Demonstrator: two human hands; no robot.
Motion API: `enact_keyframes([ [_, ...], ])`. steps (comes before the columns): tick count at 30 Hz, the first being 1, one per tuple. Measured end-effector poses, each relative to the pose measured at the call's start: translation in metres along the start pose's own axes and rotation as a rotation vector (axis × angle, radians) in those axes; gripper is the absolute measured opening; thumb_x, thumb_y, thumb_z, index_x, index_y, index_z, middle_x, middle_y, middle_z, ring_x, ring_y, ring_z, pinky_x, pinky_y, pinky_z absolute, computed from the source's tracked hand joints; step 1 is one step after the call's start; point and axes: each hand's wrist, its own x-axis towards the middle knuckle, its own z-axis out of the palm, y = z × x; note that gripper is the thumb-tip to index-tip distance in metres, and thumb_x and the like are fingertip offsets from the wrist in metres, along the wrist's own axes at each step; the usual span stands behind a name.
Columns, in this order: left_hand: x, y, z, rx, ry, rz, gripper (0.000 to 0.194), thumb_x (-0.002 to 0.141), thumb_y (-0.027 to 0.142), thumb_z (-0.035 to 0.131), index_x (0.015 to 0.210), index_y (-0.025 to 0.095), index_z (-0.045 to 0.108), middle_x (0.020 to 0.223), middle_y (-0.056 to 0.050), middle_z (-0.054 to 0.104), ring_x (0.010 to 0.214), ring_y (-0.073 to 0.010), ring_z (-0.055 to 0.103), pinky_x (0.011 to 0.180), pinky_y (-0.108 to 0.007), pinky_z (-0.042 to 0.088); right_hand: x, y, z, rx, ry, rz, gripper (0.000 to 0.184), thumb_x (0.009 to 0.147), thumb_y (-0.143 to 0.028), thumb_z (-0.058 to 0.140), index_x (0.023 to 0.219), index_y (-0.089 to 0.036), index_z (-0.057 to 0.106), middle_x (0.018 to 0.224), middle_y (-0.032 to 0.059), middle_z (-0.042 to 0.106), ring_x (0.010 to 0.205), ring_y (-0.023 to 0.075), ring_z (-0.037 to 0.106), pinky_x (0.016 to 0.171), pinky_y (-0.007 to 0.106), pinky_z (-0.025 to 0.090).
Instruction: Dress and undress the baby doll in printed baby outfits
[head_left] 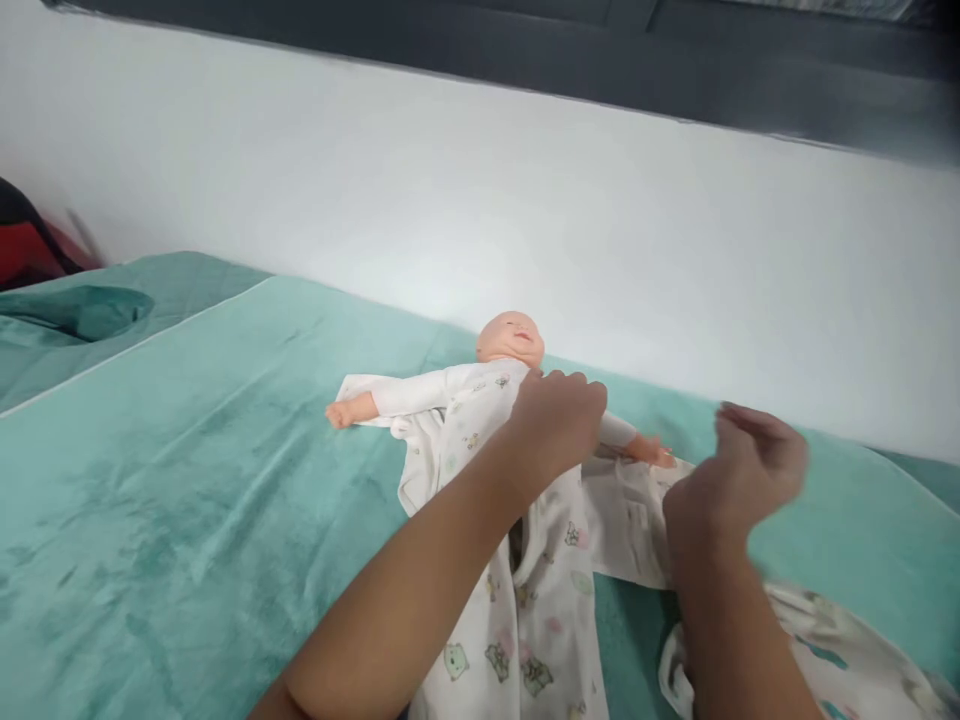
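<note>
- Doll: a smooth, pale pink doll with a bald head (510, 338) lies face up on a teal, velvety cloth cover (187, 480), its head just beside a plain white wall (450, 200) and both arms spread outward.
- Clothing: a white long-legged garment printed with small bears (555, 580) lies along the doll's body, its legs extending toward the wearer of the camera; a dark gap shows at its middle.
- Left hand (559, 420): positioned over the doll's upper chest, below the head, fingers curled in. Whether cloth is gripped cannot be determined; the fingertips are hidden.
- Right hand (739, 480): raised beside the doll's outstretched hand (651, 450), fingers bent, outline blurred. Degree of closure cannot be determined.
- Adjacent cloth: a plain off-white fabric piece (626, 520) lies under the doll's arm, between garment and right wrist.
- Lower right: a white cloth with coloured print (855, 650) lies partly behind the right forearm.
- Perimeter: a red and black object (30, 250) at the left edge, unidentified.
</note>
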Motion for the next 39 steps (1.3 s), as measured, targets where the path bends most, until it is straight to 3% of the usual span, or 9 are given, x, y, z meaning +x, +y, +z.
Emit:
enact_keyframes([
  [1, -0.002, 0.002, -0.001, -0.016, 0.012, -0.002, 0.011, 0.089, 0.018, 0.051, 0.091, 0.017, 0.061, 0.088, -0.004, 0.065, 0.077, -0.0196, 0.061, 0.073, -0.035, 0.044, -0.008, -0.011, 0.008, 0.002, -0.069, -0.017, 0.027, 0.085, -0.035, 0.054, 0.109, -0.025, 0.060, 0.117, 0.0058, 0.062, 0.118, 0.0278, 0.056, 0.102, 0.050, 0.044],
  [5, -0.015, -0.004, 0.000, -0.054, 0.201, -0.121, 0.020, 0.091, 0.014, 0.043, 0.090, 0.017, 0.062, 0.094, -0.006, 0.066, 0.091, -0.0220, 0.062, 0.079, -0.036, 0.045, -0.040, -0.045, 0.031, -0.009, -0.699, 0.023, 0.032, 0.092, -0.048, 0.053, 0.112, -0.025, 0.064, 0.122, 0.0078, 0.065, 0.114, 0.0269, 0.059, 0.100, 0.047, 0.045],
  [7, -0.024, -0.014, 0.005, -0.092, 0.317, -0.236, 0.020, 0.094, 0.020, 0.043, 0.096, 0.017, 0.062, 0.107, -0.008, 0.066, 0.104, -0.0238, 0.060, 0.087, -0.037, 0.045, -0.050, -0.049, 0.035, -0.017, -0.824, -0.007, 0.036, 0.090, -0.052, 0.056, 0.114, -0.027, 0.061, 0.132, 0.0084, 0.059, 0.125, 0.0272, 0.052, 0.106, 0.047, 0.040],
  [11, -0.047, -0.033, 0.022, -0.211, 0.456, -0.440, 0.031, 0.095, 0.043, 0.051, 0.110, 0.018, 0.060, 0.127, -0.012, 0.060, 0.118, -0.0269, 0.054, 0.099, -0.041, 0.044, -0.053, -0.043, 0.035, -0.074, -0.855, -0.036, 0.046, 0.082, -0.056, 0.065, 0.117, -0.027, 0.057, 0.140, 0.0089, 0.052, 0.133, 0.0284, 0.044, 0.114, 0.050, 0.031],
  [15, -0.069, -0.040, 0.038, -0.259, 0.544, -0.440, 0.043, 0.093, 0.051, 0.054, 0.119, 0.017, 0.059, 0.128, -0.012, 0.056, 0.120, -0.0267, 0.051, 0.102, -0.040, 0.042, -0.050, -0.037, 0.036, -0.112, -0.858, -0.056, 0.054, 0.081, -0.056, 0.066, 0.124, -0.026, 0.055, 0.137, 0.0101, 0.053, 0.131, 0.0288, 0.045, 0.113, 0.050, 0.031],
  [22, -0.081, -0.034, 0.049, -0.067, 0.689, -0.236, 0.034, 0.094, 0.051, 0.054, 0.087, 0.018, 0.062, 0.092, -0.007, 0.062, 0.097, -0.0229, 0.054, 0.084, -0.035, 0.040, -0.054, -0.038, 0.032, -0.095, -0.793, -0.245, 0.031, 0.082, -0.049, 0.064, 0.101, -0.024, 0.058, 0.126, 0.0089, 0.055, 0.123, 0.0279, 0.047, 0.108, 0.048, 0.033],
  [27, -0.097, -0.027, 0.061, 0.046, 0.755, -0.180, 0.043, 0.100, 0.046, 0.043, 0.069, 0.020, 0.057, 0.065, -0.003, 0.056, 0.077, -0.0193, 0.056, 0.074, -0.035, 0.033, -0.070, -0.055, 0.015, -0.168, -0.681, -0.333, 0.031, 0.091, -0.045, 0.054, 0.070, -0.023, 0.050, 0.076, 0.0009, 0.053, 0.081, 0.0200, 0.049, 0.077, 0.035, 0.040],
  [32, -0.134, -0.027, 0.066, -0.005, 0.685, -0.282, 0.046, 0.102, 0.041, 0.041, 0.064, 0.020, 0.056, 0.056, -0.001, 0.055, 0.061, -0.0167, 0.055, 0.070, -0.034, 0.032, -0.088, -0.059, -0.015, -0.201, -0.738, -0.086, 0.051, 0.094, -0.052, 0.050, 0.058, -0.022, 0.030, 0.054, -0.0036, 0.031, 0.057, 0.0137, 0.034, 0.056, 0.031, 0.027],
  [39, -0.182, -0.015, 0.055, -0.295, 0.403, -0.397, 0.036, 0.092, 0.056, 0.054, 0.088, 0.021, 0.061, 0.085, -0.003, 0.066, 0.082, -0.0204, 0.061, 0.079, -0.034, 0.041, -0.104, -0.054, -0.060, -0.229, -0.995, 0.011, 0.040, 0.091, -0.055, 0.051, 0.070, -0.022, 0.046, 0.066, -0.0027, 0.046, 0.067, 0.0156, 0.044, 0.061, 0.029, 0.035],
])
